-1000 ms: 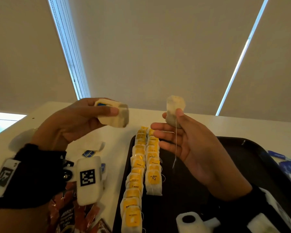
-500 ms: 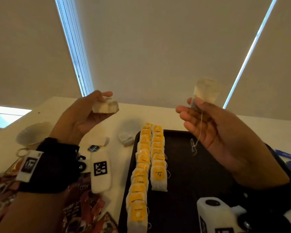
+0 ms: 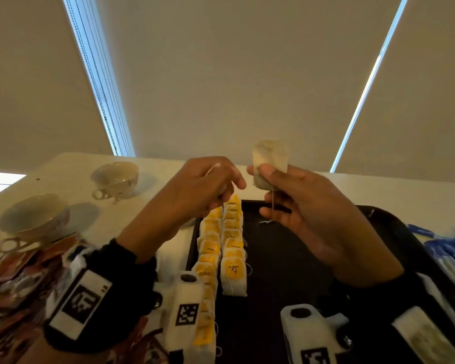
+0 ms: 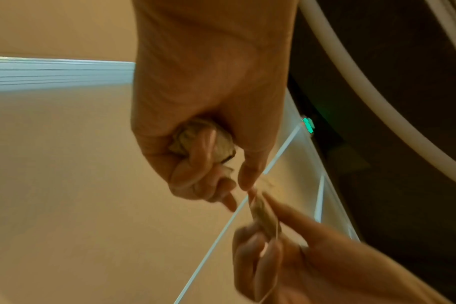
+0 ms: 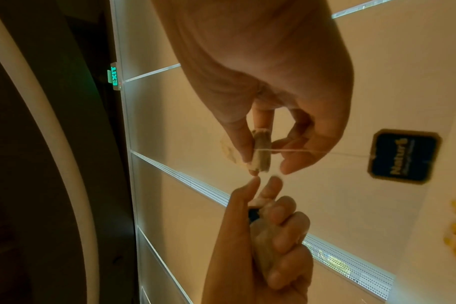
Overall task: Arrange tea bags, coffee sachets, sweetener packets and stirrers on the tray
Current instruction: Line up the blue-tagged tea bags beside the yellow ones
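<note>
Above the far end of the black tray [image 3: 286, 258], my right hand [image 3: 268, 177] pinches a pale tea bag [image 3: 269, 161] upright between thumb and fingers. Its string [image 3: 273, 206] hangs down; in the right wrist view it runs to a blue tag [image 5: 403, 156]. Just to its left, my left hand [image 3: 229, 187] is curled round a crumpled tea bag [image 4: 203, 139] in its palm, with its fingertips almost touching the right hand's. Two rows of yellow-tagged tea bags [image 3: 233, 248] lie along the tray's left side.
Two teacups [image 3: 114, 177] [image 3: 33, 219] stand on the white table at the left. A heap of reddish coffee sachets [image 3: 16, 279] lies at the near left. Blue packets [image 3: 449, 248] lie beyond the tray's right rim. Window blinds rise behind the table.
The hands were apart and have come together over the tray's far end. The left hand has turned over and closed its tea bag into its fist. The right still pinches its bag.
</note>
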Demonstrator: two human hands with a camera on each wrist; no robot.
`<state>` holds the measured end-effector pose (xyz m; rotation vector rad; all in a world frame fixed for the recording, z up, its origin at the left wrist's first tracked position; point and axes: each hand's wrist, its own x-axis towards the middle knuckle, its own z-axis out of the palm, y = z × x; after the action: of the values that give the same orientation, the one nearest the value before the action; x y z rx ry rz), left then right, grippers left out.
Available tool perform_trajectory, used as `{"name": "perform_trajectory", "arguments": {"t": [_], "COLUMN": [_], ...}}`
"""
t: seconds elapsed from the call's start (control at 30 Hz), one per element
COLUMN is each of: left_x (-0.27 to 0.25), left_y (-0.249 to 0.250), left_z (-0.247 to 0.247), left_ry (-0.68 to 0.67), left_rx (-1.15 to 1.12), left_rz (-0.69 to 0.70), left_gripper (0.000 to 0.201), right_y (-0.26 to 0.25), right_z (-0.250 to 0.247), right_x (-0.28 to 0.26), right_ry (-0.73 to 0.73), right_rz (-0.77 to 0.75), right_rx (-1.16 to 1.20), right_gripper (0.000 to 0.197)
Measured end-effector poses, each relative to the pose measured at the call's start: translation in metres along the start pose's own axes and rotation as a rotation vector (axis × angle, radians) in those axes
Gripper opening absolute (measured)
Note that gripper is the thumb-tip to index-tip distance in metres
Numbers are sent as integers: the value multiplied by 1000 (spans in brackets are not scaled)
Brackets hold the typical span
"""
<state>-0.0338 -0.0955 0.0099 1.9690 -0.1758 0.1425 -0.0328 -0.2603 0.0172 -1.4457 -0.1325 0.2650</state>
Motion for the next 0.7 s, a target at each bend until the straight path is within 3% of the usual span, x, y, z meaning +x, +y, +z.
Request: {"name": "perform_trajectory", "arguments": {"t": [0.1,0.2,0.27,0.4,0.53,0.7], "left_x": [-3,-1,-3,-9,-7,-7], "left_y": [5,4,7,15,13,10], "left_z": [8,4,-1,3,4,-8], "left_ry": [41,52,8,39,149,239], "left_rx": [81,-95,-242,-94,-122,-347], "left_rz": [148,66,55,289,233,85], "left_gripper": [15,22,19,16,15,19], "right_y": [-3,-3,-1,1,1,-3], "right_z": [0,-1,0,2,2,-2], "right_x": [-4,-5,-5,-5,-4,-6], "right_ry": [-36,-73,-86,-112,-188,-308], "right_rz": [1,-8,-19,-23,-15,11], "right_rx": [-34,-49,-71,-111,-255,-271], "right_gripper": [22,33,30,29,29,30]}}
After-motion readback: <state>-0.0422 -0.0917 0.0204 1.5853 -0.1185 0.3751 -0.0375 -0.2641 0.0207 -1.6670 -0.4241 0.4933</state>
